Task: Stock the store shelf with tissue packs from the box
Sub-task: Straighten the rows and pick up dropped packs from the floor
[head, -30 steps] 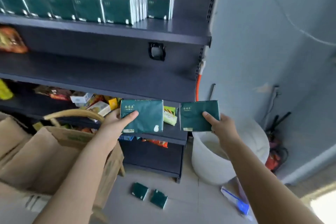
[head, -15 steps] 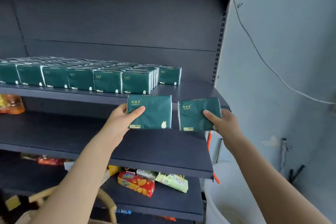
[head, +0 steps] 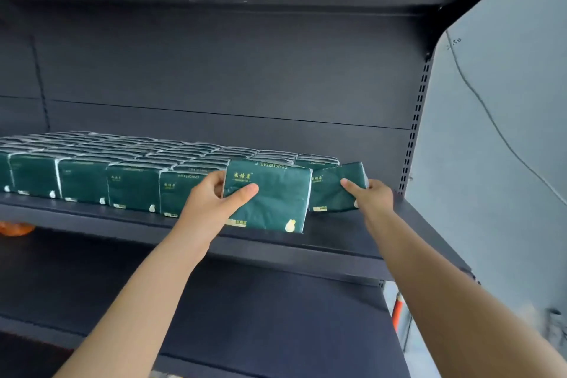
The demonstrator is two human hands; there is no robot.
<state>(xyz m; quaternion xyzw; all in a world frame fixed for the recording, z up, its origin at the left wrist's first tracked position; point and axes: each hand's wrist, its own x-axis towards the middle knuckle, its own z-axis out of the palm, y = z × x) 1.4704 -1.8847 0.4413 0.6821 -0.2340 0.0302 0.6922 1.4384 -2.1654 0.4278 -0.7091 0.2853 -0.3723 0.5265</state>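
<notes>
Each hand grips one green tissue pack at the shelf (head: 352,239) edge: the left hand (head: 211,204) clasps its pack (head: 270,196) upright, while the right hand (head: 369,196) pinches another pack (head: 334,187) beside the stocked row (head: 122,169).

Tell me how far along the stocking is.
Done: rows of stocked packs fill most of the shelf. In hand: the left hand grips one pack, the right hand a second pack, at the rows' right end. Left: seat and release both; box out of view.

Both my arms stretch forward. My left hand (head: 211,199) grips a tissue pack (head: 276,196), my right hand (head: 372,196) a second pack (head: 329,193)
</notes>
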